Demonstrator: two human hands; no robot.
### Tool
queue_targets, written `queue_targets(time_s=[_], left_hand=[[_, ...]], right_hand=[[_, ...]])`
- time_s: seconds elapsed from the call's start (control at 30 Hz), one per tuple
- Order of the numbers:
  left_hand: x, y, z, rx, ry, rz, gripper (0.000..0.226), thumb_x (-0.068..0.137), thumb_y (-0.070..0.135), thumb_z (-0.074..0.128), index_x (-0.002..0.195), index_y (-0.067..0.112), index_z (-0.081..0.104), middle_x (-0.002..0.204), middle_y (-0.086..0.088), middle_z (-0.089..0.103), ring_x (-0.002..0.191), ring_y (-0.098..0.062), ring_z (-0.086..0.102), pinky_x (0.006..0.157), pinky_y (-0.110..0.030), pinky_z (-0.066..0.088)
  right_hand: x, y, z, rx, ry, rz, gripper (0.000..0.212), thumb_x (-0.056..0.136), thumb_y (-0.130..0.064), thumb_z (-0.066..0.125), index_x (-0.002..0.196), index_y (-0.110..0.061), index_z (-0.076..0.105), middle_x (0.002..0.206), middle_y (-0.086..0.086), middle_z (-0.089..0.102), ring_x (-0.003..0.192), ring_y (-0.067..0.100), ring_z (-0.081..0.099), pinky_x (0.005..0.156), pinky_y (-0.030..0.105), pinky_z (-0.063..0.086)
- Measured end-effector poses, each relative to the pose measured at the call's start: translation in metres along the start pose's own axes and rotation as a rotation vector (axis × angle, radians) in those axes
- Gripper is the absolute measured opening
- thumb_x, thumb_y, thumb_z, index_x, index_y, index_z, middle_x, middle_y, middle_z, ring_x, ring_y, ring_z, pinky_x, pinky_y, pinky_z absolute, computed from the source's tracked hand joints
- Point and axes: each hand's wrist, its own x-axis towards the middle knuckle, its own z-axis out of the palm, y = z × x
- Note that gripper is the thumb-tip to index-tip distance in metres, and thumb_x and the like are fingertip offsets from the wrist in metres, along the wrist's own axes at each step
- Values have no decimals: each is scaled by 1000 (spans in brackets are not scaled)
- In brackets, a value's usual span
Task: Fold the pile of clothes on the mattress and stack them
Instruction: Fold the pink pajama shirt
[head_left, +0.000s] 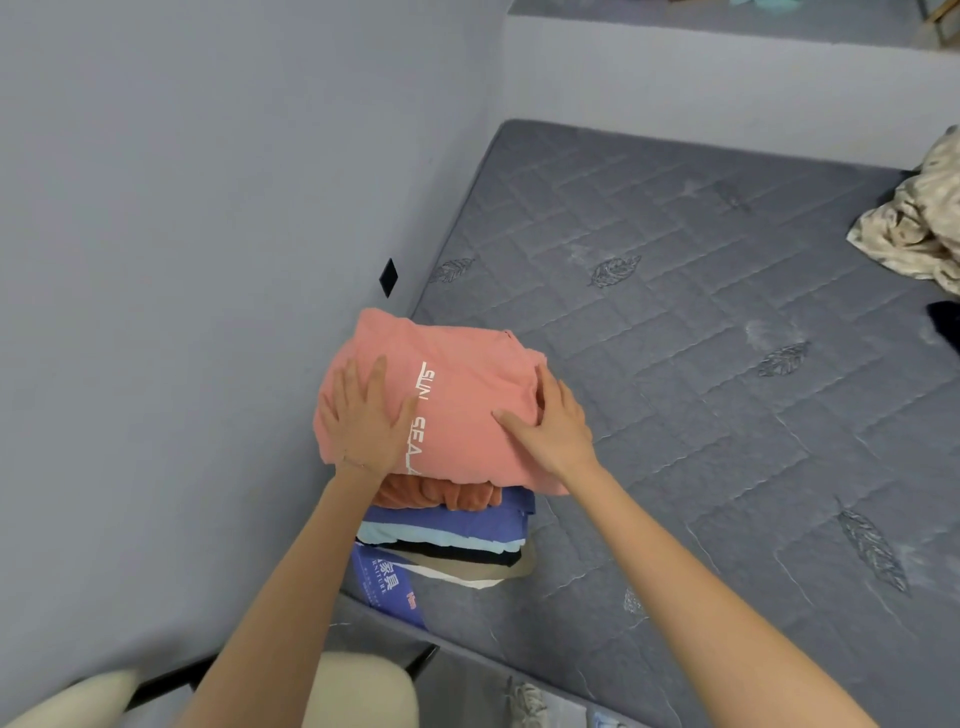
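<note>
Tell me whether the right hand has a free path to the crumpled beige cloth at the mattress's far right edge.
Probably yes: the right hand rests flat on the pink shirt, holding nothing, and only bare mattress lies between it and the beige cloth. It may need a lean.

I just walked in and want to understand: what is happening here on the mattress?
A person is stacking folded clothes. The left hand and the right hand rest on a folded pink shirt, the top of a stack at the mattress corner beside the wall. A crumpled light cloth lies unfolded at the far right edge.
</note>
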Motion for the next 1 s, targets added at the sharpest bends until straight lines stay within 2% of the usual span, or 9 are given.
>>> queue_targets(time_s=[0.1, 0.2, 0.27, 0.37, 0.5, 0.63, 0.87, 0.93, 1.0], left_hand=[[0, -8, 2, -6, -73, -30, 64, 95, 55, 37, 151, 34, 16, 160, -6, 12, 148, -26, 6, 117, -49, 1], [-7, -16, 5, -17, -123, -69, 62, 96, 54, 35, 151, 36, 14, 161, -1, 10, 148, -23, 6, 118, -53, 3], [-18, -22, 4, -18, -102, -75, 62, 94, 55, 32, 151, 35, 18, 161, -1, 13, 147, -24, 11, 117, -53, 6], [-37, -29, 4, -30, -94, -74, 73, 82, 54, 24, 152, 31, 20, 160, -3, 15, 146, -24, 14, 116, -52, 7], [-46, -45, 7, -27, -113, -94, 63, 95, 47, 34, 152, 31, 14, 161, -2, 10, 147, -23, 9, 116, -53, 5], [-42, -58, 5, -72, -131, -165, 60, 98, 41, 38, 152, 33, 13, 161, -1, 10, 148, -22, 7, 116, -54, 4], [-43, -57, -1, -105, -142, -191, 58, 100, 37, 36, 153, 30, 13, 160, -7, 10, 147, -25, 7, 117, -51, 3], [-45, -49, -3, -84, -125, -174, 58, 99, 37, 32, 153, 28, 13, 160, -9, 10, 147, -26, 7, 117, -51, 3], [-47, -41, -5, -43, -114, -161, 65, 91, 45, 21, 153, 26, 13, 160, -10, 10, 147, -26, 7, 117, -50, 3]], right_hand=[[-2, 1, 3, 109, -70, -6, 90, 86, -54, 63, 154, -29, 10, 154, 1, 35, 138, 29, 38, 109, 47, 35], [-13, 1, 12, 119, -91, -41, 83, 87, -46, 65, 153, -25, 18, 146, 2, 46, 129, 30, 47, 97, 37, 42], [-20, 4, 19, 100, -86, -41, 80, 86, -45, 67, 151, -24, 24, 142, 2, 50, 125, 31, 50, 89, 34, 41], [-29, 8, 31, 77, -102, -24, 75, 86, -44, 67, 147, -23, 30, 136, 4, 55, 121, 32, 52, 87, 36, 44], [-39, 6, 45, 98, -106, -65, 69, 87, -43, 66, 145, -28, 33, 134, -2, 56, 119, 27, 54, 77, 30, 38], [-43, -6, 53, 121, -115, -121, 68, 86, -42, 67, 145, -32, 34, 136, -8, 54, 119, 20, 53, 79, 25, 36], [-45, -10, 55, 156, -133, -134, 69, 87, -40, 68, 146, -30, 34, 141, -8, 50, 123, 17, 50, 88, 25, 38], [-44, -7, 52, 166, -119, -131, 70, 86, -38, 69, 146, -27, 35, 142, -6, 49, 124, 18, 49, 91, 28, 41], [-42, -6, 48, 152, -99, -131, 70, 85, -36, 70, 145, -23, 37, 141, -2, 49, 125, 20, 48, 98, 36, 43]])
